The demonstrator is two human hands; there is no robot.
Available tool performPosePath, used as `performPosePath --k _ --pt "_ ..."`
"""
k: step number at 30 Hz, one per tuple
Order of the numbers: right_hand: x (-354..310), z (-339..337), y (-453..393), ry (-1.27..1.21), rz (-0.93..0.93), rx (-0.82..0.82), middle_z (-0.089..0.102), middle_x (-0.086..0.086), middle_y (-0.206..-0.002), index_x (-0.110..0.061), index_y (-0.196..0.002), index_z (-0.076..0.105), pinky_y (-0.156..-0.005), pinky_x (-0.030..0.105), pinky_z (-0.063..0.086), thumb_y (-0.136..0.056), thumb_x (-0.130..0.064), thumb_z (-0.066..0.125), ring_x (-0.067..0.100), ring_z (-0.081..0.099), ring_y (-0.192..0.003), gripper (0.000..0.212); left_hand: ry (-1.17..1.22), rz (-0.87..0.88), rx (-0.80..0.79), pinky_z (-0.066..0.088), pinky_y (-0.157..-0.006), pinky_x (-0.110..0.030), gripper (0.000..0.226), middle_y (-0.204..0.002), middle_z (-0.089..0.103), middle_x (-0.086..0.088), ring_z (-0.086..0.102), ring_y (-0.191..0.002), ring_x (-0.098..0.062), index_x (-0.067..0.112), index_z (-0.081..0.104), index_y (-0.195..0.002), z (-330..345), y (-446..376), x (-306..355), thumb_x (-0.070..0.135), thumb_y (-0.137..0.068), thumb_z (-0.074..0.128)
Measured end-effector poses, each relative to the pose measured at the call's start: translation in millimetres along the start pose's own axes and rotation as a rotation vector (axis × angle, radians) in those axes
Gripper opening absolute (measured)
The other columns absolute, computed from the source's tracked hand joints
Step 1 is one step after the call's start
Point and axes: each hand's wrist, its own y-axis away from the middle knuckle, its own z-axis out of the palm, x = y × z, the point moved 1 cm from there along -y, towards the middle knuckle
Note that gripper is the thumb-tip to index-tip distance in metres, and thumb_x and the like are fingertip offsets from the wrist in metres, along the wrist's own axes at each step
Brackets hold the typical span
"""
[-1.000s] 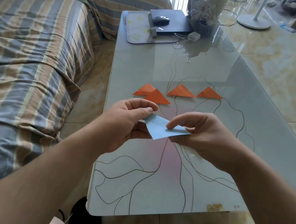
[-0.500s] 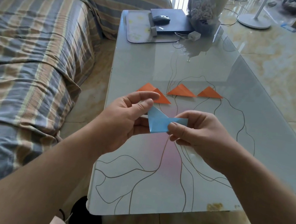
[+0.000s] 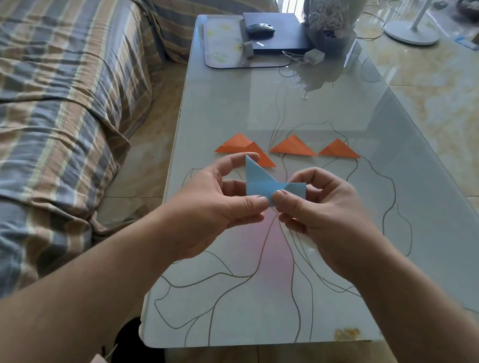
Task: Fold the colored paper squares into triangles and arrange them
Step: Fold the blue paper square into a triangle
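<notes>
Hands meet above the middle of a glass table (image 3: pixel 348 129), sharing one piece of blue paper (image 3: pixel 259 184). Left hand (image 3: pixel 216 205) pinches the paper's lower edge between thumb and curled fingers, its forefinger arched over the upper left point. Right hand (image 3: pixel 320 215) pinches the right end, thumb on the near face. The paper's long edge runs left to right between the two grips, with one corner sticking up toward the left forefinger. Both hands are equally close. Just beyond the paper, four orange triangles (image 3: pixel 294 147) lie in a row on the table, the two leftmost overlapping.
</notes>
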Motion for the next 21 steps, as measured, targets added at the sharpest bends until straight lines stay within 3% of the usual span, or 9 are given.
performPosePath --k 4,8,13,17,21 --pt "2.8 -0.1 -1.6 -0.018 -0.031 0.042 0.067 0.012 -0.074 -0.014 -0.093 0.065 -0.063 0.032 0.049 -0.074 -0.019 0.083 0.018 0.059 -0.059 0.027 0.030 -0.008 0.017 0.063 -0.087 -0.038 0.059 -0.112 0.074 -0.023 0.074 -0.104 -0.032 0.027 0.056 -0.131 2.0 -0.2 -1.2 -0.008 -0.087 0.071" --pt "5.1 -1.3 -2.1 -0.003 -0.031 0.082 0.069 0.010 -0.074 -0.017 -0.098 0.067 -0.065 0.033 0.052 -0.072 -0.023 0.084 0.018 0.062 -0.062 0.032 0.056 -0.020 0.037 0.064 -0.083 -0.037 0.064 -0.108 0.076 -0.020 0.075 -0.104 -0.033 0.025 0.055 -0.136 1.5 -1.5 -1.3 -0.008 -0.084 0.073" --pt "6.6 0.5 -1.8 -0.050 0.107 0.067 0.074 0.009 -0.086 -0.015 -0.119 0.066 -0.075 0.038 0.054 -0.074 -0.032 0.084 0.018 0.065 -0.067 0.051 0.108 -0.024 0.068 0.064 -0.077 -0.034 0.063 -0.105 0.077 -0.020 0.077 -0.098 -0.031 0.020 0.055 -0.136 1.3 -2.3 -1.0 -0.010 -0.084 0.072" --pt "8.9 4.4 -1.1 -0.002 0.212 -0.023 0.075 0.003 -0.089 -0.015 -0.109 0.074 -0.073 0.034 0.051 -0.091 -0.026 0.076 0.016 0.065 -0.068 0.021 0.143 -0.041 0.068 0.063 -0.077 -0.034 0.062 -0.114 0.074 -0.023 0.075 -0.104 -0.037 0.020 0.055 -0.136 0.5 -2.9 -0.7 -0.010 -0.084 0.072" --pt "9.6 5.0 -0.5 -0.007 0.225 -0.039 0.074 0.004 -0.087 -0.015 -0.106 0.074 -0.073 0.034 0.051 -0.094 -0.025 0.073 0.018 0.066 -0.071 0.016 0.091 -0.035 0.092 0.062 -0.075 -0.030 0.059 -0.107 0.077 -0.016 0.077 -0.095 -0.028 0.023 0.058 -0.130 0.5 -3.9 -1.9 -0.003 -0.080 0.076"
